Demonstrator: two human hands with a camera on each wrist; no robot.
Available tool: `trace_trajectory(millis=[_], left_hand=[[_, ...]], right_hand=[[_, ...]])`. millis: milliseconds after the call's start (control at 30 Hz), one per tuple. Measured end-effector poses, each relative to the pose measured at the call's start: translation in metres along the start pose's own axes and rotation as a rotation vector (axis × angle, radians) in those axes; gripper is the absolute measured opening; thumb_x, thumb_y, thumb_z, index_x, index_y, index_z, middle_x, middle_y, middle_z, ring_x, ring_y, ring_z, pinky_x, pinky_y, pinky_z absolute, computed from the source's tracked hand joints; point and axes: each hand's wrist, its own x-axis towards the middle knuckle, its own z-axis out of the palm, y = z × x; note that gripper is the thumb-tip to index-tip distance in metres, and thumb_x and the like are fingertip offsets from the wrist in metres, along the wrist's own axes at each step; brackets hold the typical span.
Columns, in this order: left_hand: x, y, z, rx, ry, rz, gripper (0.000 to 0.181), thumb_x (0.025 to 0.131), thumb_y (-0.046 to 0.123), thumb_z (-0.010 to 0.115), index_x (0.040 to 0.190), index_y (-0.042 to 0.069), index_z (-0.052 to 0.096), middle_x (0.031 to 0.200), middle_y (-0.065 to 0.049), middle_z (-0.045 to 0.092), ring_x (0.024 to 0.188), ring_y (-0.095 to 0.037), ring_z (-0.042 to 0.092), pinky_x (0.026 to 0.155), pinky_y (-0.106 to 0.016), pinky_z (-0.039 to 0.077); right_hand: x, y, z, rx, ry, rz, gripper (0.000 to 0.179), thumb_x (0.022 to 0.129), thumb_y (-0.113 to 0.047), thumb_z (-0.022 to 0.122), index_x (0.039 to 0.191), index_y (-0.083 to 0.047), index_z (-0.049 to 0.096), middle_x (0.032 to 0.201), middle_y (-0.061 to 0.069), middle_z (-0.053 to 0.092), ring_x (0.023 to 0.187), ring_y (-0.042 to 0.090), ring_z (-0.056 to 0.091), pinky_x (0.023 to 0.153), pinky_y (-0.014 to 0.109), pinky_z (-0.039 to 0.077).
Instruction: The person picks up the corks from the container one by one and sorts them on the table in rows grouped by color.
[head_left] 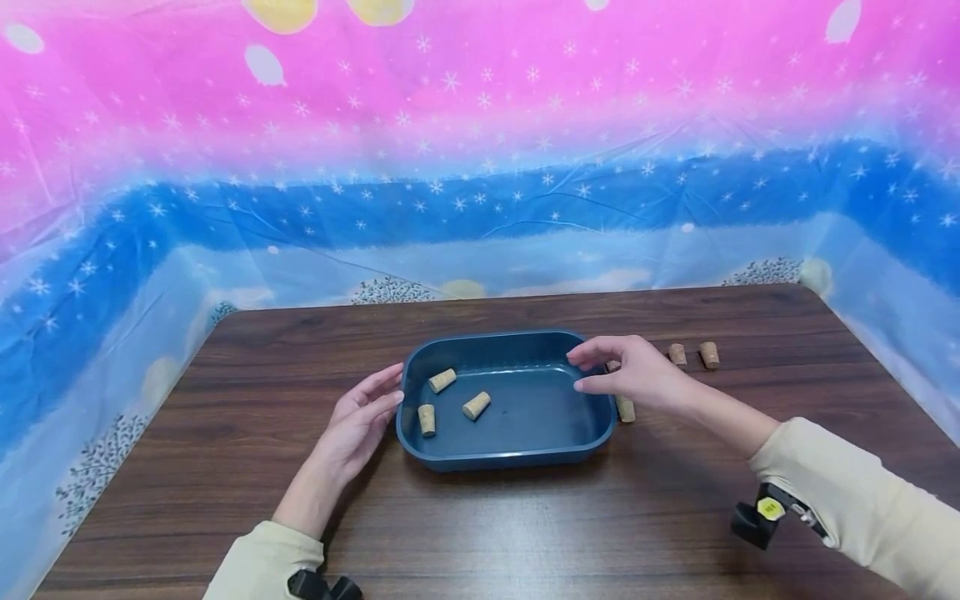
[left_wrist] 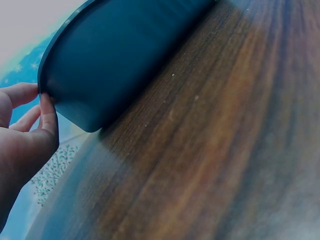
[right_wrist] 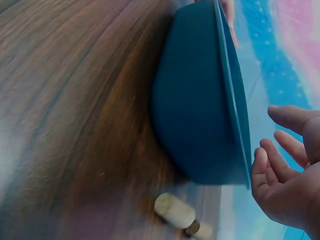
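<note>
A dark blue rectangular tray [head_left: 517,456] stands on the table with three tapered corks in its left part: one cork [head_left: 442,381] toward the back, another cork [head_left: 427,421] by the left wall, and a third cork [head_left: 476,406] nearer the middle. The fingertips of my left hand [head_left: 358,425] touch the tray's left end at the rim, fingers fairly straight. My right hand [head_left: 637,375] hovers over the right rim, thumb and fingers apart, holding nothing. Partly hidden under it, a cork [head_left: 626,409] lies on the table beside the tray. In the right wrist view a pale cork [right_wrist: 175,210] shows there too.
Two more corks stand at the back right, one cork [head_left: 677,354] close to the right hand and another cork [head_left: 708,355] farther right. The brown wooden table [head_left: 225,400] is bordered by a snowflake-patterned cloth [head_left: 480,200] at the back and sides.
</note>
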Motion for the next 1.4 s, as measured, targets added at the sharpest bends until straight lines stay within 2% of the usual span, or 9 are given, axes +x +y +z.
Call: trace_trajectory(millis=[300, 533, 633, 767, 867, 1033, 1400], left_hand=[[0.001, 0.001, 0.001, 0.01, -0.006, -0.003, 0.052, 0.097, 0.004, 0.055, 0.146, -0.002, 0.036, 0.141, -0.015, 0.04, 0.123, -0.018, 0.046, 0.101, -0.025, 0.04], [0.001, 0.001, 0.001, -0.002, -0.006, -0.012, 0.052, 0.097, 0.004, 0.055, 0.146, -0.001, 0.036, 0.142, -0.015, 0.039, 0.124, -0.019, 0.046, 0.102, -0.026, 0.039], [0.002, 0.001, 0.002, -0.005, -0.013, -0.014, 0.052, 0.097, 0.004, 0.054, 0.146, -0.002, 0.036, 0.143, -0.015, 0.038, 0.124, -0.02, 0.045, 0.102, -0.027, 0.039], [0.003, 0.002, 0.001, -0.004, -0.013, -0.008, 0.052, 0.097, 0.002, 0.054, 0.146, -0.002, 0.036, 0.142, -0.014, 0.039, 0.121, -0.018, 0.048, 0.102, -0.026, 0.04], [0.003, 0.003, 0.0, -0.012, -0.011, -0.006, 0.052, 0.097, 0.002, 0.053, 0.146, -0.003, 0.036, 0.141, -0.014, 0.04, 0.12, -0.017, 0.049, 0.101, -0.026, 0.04], [0.002, 0.003, -0.001, -0.016, -0.009, -0.016, 0.052, 0.097, 0.002, 0.054, 0.146, -0.002, 0.037, 0.142, -0.014, 0.04, 0.123, -0.018, 0.047, 0.102, -0.026, 0.039], [0.0, 0.001, -0.001, -0.015, 0.003, -0.031, 0.051, 0.097, 0.003, 0.054, 0.146, -0.001, 0.037, 0.143, -0.013, 0.039, 0.125, -0.019, 0.045, 0.103, -0.026, 0.038]], right_hand=[[0.027, -0.027, 0.014, -0.055, -0.1, -0.085, 0.035, 0.088, -0.012, 0.071, 0.121, 0.0, 0.064, 0.117, 0.015, 0.065, 0.105, 0.028, 0.06, 0.084, 0.04, 0.052], [0.054, -0.049, 0.032, -0.048, -0.23, -0.069, 0.036, 0.088, -0.009, 0.07, 0.122, -0.001, 0.064, 0.121, 0.015, 0.063, 0.106, 0.023, 0.061, 0.087, 0.036, 0.051], [0.063, -0.049, 0.042, -0.094, -0.299, -0.076, 0.034, 0.088, -0.009, 0.07, 0.121, 0.0, 0.064, 0.12, 0.014, 0.063, 0.106, 0.023, 0.061, 0.086, 0.034, 0.052], [0.072, -0.049, 0.054, -0.191, -0.372, -0.135, 0.032, 0.09, -0.009, 0.068, 0.12, 0.001, 0.065, 0.12, 0.011, 0.064, 0.11, 0.025, 0.06, 0.086, 0.031, 0.052], [0.078, -0.051, 0.062, -0.239, -0.371, -0.161, 0.03, 0.09, -0.007, 0.067, 0.119, 0.0, 0.066, 0.12, 0.009, 0.065, 0.112, 0.025, 0.059, 0.088, 0.031, 0.051], [0.086, -0.047, 0.072, -0.27, -0.341, -0.15, 0.027, 0.087, 0.001, 0.067, 0.115, 0.0, 0.069, 0.117, 0.009, 0.066, 0.109, 0.022, 0.061, 0.088, 0.031, 0.05], [0.096, -0.042, 0.086, -0.212, -0.358, -0.116, 0.022, 0.086, -0.002, 0.071, 0.107, -0.001, 0.073, 0.107, 0.007, 0.07, 0.101, 0.016, 0.064, 0.086, 0.029, 0.051]])
